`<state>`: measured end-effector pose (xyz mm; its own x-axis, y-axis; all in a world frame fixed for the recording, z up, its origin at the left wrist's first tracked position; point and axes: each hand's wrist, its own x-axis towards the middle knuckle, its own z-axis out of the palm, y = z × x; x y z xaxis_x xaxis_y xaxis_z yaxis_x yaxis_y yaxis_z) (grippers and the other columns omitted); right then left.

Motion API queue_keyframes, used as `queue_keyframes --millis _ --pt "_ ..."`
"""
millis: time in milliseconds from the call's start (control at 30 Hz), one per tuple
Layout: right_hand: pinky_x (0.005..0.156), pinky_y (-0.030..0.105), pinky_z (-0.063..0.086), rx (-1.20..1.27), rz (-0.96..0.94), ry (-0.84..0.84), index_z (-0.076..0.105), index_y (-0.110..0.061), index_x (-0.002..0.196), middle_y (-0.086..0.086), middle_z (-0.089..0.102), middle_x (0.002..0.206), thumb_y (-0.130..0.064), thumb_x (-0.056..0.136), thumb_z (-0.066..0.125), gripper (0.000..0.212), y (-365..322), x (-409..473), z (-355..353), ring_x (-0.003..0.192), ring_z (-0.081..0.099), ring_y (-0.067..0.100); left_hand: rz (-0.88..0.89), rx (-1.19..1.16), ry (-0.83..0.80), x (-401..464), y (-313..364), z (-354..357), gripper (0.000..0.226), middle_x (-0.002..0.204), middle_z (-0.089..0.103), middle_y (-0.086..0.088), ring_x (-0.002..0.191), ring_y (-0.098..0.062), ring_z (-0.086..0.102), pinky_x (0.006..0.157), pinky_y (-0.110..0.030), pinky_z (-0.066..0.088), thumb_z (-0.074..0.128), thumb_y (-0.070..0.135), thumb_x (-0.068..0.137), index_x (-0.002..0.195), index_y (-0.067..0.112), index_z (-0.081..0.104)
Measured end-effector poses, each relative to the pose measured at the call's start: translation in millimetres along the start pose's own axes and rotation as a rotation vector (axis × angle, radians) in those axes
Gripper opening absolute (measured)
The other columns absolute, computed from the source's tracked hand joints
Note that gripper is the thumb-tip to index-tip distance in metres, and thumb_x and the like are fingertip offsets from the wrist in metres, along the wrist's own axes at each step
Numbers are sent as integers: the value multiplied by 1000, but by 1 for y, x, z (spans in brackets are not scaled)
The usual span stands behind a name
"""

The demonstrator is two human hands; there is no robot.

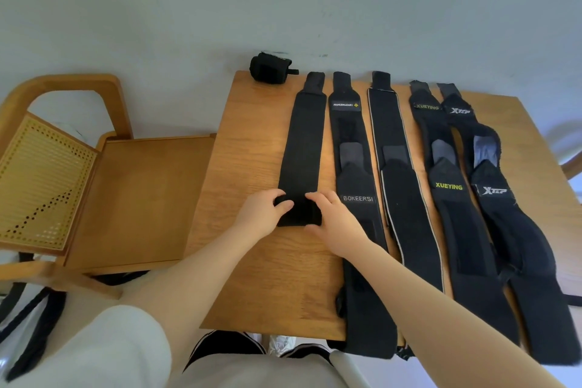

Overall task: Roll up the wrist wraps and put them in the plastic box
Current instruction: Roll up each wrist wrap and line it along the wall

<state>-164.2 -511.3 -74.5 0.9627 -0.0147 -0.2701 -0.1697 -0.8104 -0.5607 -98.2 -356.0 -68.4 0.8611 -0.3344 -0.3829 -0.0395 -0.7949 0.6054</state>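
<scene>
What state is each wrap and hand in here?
Left wrap: flat, near end rolled.
Rolled wrap: fully rolled, at table's far corner.
BOKEERSI wrap: unrolled, flat.
Striped wrap: unrolled, flat.
XUEYING wrap: unrolled, flat.
XTEP wrap: unrolled, flat.
Left hand: grips the roll.
Right hand: grips the roll.

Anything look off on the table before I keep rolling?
Two things. The rolled wrap at the far left corner sits partly over the table edge. The rightmost wrap lies wavy, not straight like the others. No plastic box is in view. Both hands are rolling the leftmost wrap.
</scene>
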Motion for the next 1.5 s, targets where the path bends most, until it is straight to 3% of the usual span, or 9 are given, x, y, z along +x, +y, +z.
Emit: queue_keyframes --millis 267,467,567,733,900,1033,1167,1400,1500 --pt "89 31 47 126 125 -42 43 -17 138 7 58 123 -27 96 54 45 -4 25 -17 108 54 20 305 384 201 4 16 0 44 134 45 -4 121 -19 44 91 -28 44 48 31 97 140 23 42" --pt "58 20 42 446 400 -149 60 -7 93 2 56 76 -27 92 60 20 -20 41 -30 65 51 10 353 640 66 2 15 2 73 149 31 -10 135 -27 33 106 -37 36 58 33 92 150 22 16" --pt "52 19 37 361 341 -51 51 -12 69 -2 50 62 -37 91 58 34 -38 42 -24 55 46 9 330 424 63 5 4 -6 74 138 47 -6 119 -23 51 97 -35 45 64 37 87 147 24 23" --pt "83 23 48 668 166 142 59 -22 108 -5 64 102 -28 97 50 16 -60 36 -25 98 60 11 130 -204 -40 7 -31 -41 63 122 57 8 111 -12 55 88 -25 47 74 30 79 133 28 42" --pt "77 9 43 627 82 212 59 -24 107 -12 61 103 -14 96 50 17 -63 29 -16 96 57 -1 -38 -652 -160 7 -60 -66 47 116 58 11 110 -10 55 89 -25 47 74 22 80 119 32 49" --pt "84 5 33 371 23 45 50 -20 128 -12 50 122 -22 93 58 37 -71 31 5 115 47 2 -25 -740 -291 11 -67 -81 40 119 60 5 111 -16 58 96 -34 48 69 20 84 116 33 49" --pt "90 4 29 602 99 110 40 -24 138 -18 45 130 -25 91 60 51 -90 36 11 122 40 -4 -16 -804 -415 16 -71 -97 46 123 60 1 113 -18 59 96 -36 48 73 28 79 118 30 49" --pt "95 15 36 634 68 223 49 -33 121 -5 49 120 -26 90 62 34 -119 48 21 117 44 8 18 -932 -602 22 -84 -127 69 122 65 1 115 -18 60 94 -31 48 83 41 65 125 28 51" --pt "98 26 39 663 71 157 55 -24 108 -5 45 117 -31 86 67 26 -130 52 18 115 43 13 66 -851 -649 23 -84 -140 47 118 65 2 111 -16 62 89 -26 50 66 24 79 124 28 50"
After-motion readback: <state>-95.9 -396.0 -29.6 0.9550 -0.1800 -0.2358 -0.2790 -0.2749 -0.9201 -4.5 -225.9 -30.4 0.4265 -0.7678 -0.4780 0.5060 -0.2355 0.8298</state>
